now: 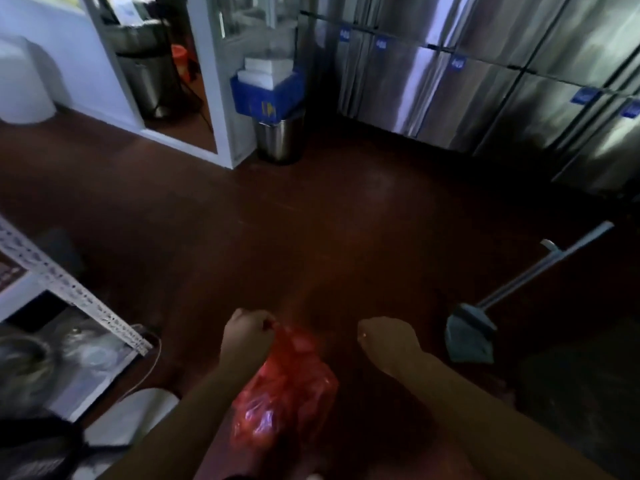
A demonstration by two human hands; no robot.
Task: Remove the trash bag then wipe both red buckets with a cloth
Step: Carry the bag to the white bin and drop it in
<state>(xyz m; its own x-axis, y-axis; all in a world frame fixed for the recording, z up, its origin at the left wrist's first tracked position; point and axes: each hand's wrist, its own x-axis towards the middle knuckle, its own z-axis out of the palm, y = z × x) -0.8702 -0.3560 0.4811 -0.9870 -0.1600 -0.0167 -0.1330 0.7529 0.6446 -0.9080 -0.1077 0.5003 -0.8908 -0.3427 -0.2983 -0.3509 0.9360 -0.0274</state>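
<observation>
Down near the bottom of the head view, the left hand point(247, 332) gripped the gathered top of the red trash bag point(284, 389), its fingers point(266, 323) curled tight round the plastic. The bag hung between the two forearms, above the dark brown floor point(277, 237). The right hand point(388, 337) was beside it to the right, apart from the bag, closed in a fist with nothing seen in it. A dustpan point(471, 336) with a long handle stood further right. At the far side, a steel bin point(280, 138) carried a blue crate point(266, 95), and steel refrigerator doors point(485, 81) filled the far right. A white perforated shelf rail point(72, 289) ran along the near left.
</observation>
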